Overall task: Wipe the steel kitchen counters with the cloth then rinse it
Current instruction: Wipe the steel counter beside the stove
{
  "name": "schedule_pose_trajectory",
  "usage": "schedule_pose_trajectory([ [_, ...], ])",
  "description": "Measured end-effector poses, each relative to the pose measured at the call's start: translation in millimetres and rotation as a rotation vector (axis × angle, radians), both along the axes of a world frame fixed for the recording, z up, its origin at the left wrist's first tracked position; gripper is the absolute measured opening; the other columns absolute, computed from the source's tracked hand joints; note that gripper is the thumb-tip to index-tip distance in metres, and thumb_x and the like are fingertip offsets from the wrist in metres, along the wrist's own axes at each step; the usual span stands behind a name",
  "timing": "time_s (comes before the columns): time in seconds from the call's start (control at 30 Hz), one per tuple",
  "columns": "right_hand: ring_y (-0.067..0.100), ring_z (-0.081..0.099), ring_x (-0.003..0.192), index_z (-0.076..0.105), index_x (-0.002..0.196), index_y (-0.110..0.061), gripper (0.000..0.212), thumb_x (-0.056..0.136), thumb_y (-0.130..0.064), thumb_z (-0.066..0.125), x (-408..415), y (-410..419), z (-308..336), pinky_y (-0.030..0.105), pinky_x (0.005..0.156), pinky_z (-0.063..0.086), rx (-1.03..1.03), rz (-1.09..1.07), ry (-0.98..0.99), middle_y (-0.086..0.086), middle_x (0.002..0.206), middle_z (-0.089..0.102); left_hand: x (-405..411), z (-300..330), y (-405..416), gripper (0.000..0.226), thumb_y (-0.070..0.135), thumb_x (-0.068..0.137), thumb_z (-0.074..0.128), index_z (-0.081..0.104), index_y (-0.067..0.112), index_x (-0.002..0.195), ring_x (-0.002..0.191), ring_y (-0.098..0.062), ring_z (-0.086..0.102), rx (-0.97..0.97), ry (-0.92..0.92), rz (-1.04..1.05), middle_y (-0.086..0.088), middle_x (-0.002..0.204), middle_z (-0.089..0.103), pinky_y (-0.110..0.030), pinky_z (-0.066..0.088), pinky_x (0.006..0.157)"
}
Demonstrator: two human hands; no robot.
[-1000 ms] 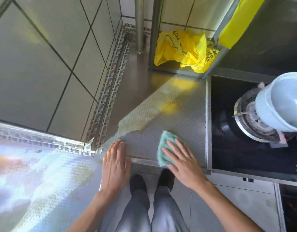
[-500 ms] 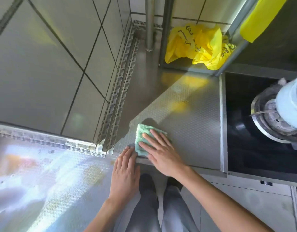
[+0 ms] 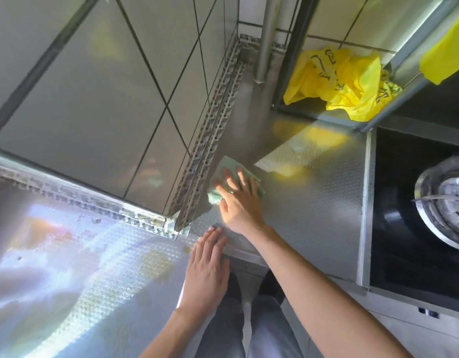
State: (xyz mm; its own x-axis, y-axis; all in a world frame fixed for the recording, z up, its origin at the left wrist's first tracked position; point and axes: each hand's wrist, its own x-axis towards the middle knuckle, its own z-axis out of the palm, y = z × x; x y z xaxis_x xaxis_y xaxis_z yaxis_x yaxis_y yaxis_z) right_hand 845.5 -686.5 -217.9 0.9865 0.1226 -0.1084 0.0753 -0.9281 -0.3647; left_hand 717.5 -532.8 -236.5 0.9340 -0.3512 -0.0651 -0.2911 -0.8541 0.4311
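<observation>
Two hands are working the steel counter (image 3: pixel 313 202). We are pressing the green cloth (image 3: pixel 224 167) flat under the straight, spread fingers of our right hand (image 3: pixel 237 200), nothing gripped. Beyond those fingertips the perforated backsplash rail (image 3: pixel 210 130) is running just beside the cloth's edge; open counter is lying to their right, up to the hob (image 3: pixel 393 228). Our left hand (image 3: pixel 206 267) is resting flat, fingers released, near the front edge. We are seeing black print on the yellow bag (image 3: pixel 337 78), unreadable.
</observation>
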Motion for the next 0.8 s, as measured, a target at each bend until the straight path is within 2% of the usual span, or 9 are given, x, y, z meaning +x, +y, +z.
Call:
schedule_pose_trajectory([
  [0.1,0.028,0.005,0.158,0.046,0.152,-0.030,0.054,0.099,-0.016,0.050,-30,-10,-3,0.044,0.125,-0.012,-0.004,0.201,-0.007,-0.003,0.169,0.024,1,0,-3,0.052,0.011,0.098,0.059,0.048,0.014,0.149,0.156,-0.023,0.032,-0.030,0.000,0.010,-0.001,0.160,0.042,-0.045,0.032,0.125],
  [0.2,0.025,0.006,0.159,0.042,0.153,-0.031,0.058,0.098,-0.018,0.050,-67,-61,-7,0.047,0.127,0.000,-0.045,0.308,-0.004,-0.005,0.169,0.024,4,1,-3,0.046,0.014,0.096,0.064,0.054,0.016,0.141,0.152,-0.023,0.038,-0.028,0.001,0.019,0.000,0.154,0.048,-0.044,0.036,0.122],
  [0.33,0.025,0.014,0.158,0.045,0.153,-0.027,0.058,0.097,-0.018,0.054,-90,-137,0,0.055,0.124,0.023,-0.073,0.126,0.026,-0.003,0.167,0.028,14,8,-1,0.040,0.024,0.092,0.065,0.056,0.025,0.131,0.142,-0.022,0.046,0.017,0.051,0.035,0.007,0.148,0.049,-0.040,0.042,0.109],
  [0.4,0.028,0.017,0.157,0.047,0.152,-0.024,0.058,0.095,-0.016,0.058,-75,-148,2,0.056,0.122,0.026,-0.092,0.020,0.050,0.000,0.166,0.030,19,13,0,0.035,0.026,0.094,0.063,0.058,0.027,0.129,0.137,-0.019,0.048,0.020,0.051,0.032,0.009,0.145,0.050,-0.037,0.044,0.104],
  [0.57,0.034,0.010,0.157,0.041,0.153,-0.030,0.057,0.098,-0.021,0.051,-7,-79,6,0.054,0.125,0.014,-0.095,-0.145,0.043,0.000,0.169,0.023,35,25,-7,0.041,0.021,0.096,0.061,0.055,0.022,0.137,0.122,-0.023,0.056,-0.056,0.072,0.099,0.003,0.137,0.055,-0.040,0.048,0.101],
  [0.67,0.035,0.012,0.156,0.046,0.149,-0.027,0.057,0.095,-0.015,0.056,-12,-48,-1,0.057,0.125,0.014,-0.054,0.008,-0.013,0.000,0.167,0.027,48,30,-11,0.039,0.027,0.099,0.055,0.054,0.018,0.137,0.121,-0.025,0.055,-0.063,0.054,0.119,-0.001,0.132,0.057,-0.043,0.048,0.104],
  [0.73,0.033,0.012,0.157,0.048,0.149,-0.027,0.056,0.095,-0.016,0.057,-39,-58,-6,0.055,0.127,0.010,-0.044,0.151,-0.048,-0.001,0.167,0.028,61,31,-12,0.044,0.037,0.098,0.045,0.054,0.016,0.135,0.115,-0.028,0.055,0.008,0.057,0.174,-0.004,0.124,0.058,-0.045,0.048,0.101],
  [0.8,0.029,0.012,0.158,0.049,0.149,-0.029,0.055,0.095,-0.019,0.055,-76,-86,-11,0.052,0.128,0.008,-0.022,0.228,-0.059,-0.004,0.167,0.029,73,30,-17,0.045,0.038,0.098,0.045,0.055,0.014,0.135,0.116,-0.030,0.054,0.051,0.065,0.208,-0.006,0.124,0.058,-0.047,0.047,0.104],
])
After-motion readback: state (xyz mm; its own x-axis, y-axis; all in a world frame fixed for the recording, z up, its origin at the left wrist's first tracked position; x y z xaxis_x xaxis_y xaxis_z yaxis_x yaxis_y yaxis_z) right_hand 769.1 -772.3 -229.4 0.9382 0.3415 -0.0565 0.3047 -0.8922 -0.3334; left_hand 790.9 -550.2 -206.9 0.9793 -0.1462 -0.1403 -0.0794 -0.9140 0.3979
